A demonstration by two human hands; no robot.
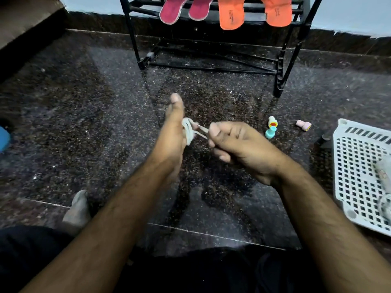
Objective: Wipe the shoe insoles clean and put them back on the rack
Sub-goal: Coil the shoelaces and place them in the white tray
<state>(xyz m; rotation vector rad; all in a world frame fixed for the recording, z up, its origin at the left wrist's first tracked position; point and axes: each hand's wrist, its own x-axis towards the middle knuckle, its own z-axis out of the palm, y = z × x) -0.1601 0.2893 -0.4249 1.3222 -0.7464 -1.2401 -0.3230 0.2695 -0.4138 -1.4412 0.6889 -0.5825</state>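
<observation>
Both hands work a pale cloth strip mid-frame.
Right hand (230,142) pinches the strip (190,131); left hand (173,127) holds it too; insoles (230,13) on rack (135,49), top.

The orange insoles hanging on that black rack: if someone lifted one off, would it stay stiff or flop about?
Probably bendy rather than rigid: the orange insoles look thin and flat, and their ends hang past the black rack bars. They seem light for their size, being thin sheets. Unlikely to roll; the flat shape would simply lie down.
</observation>
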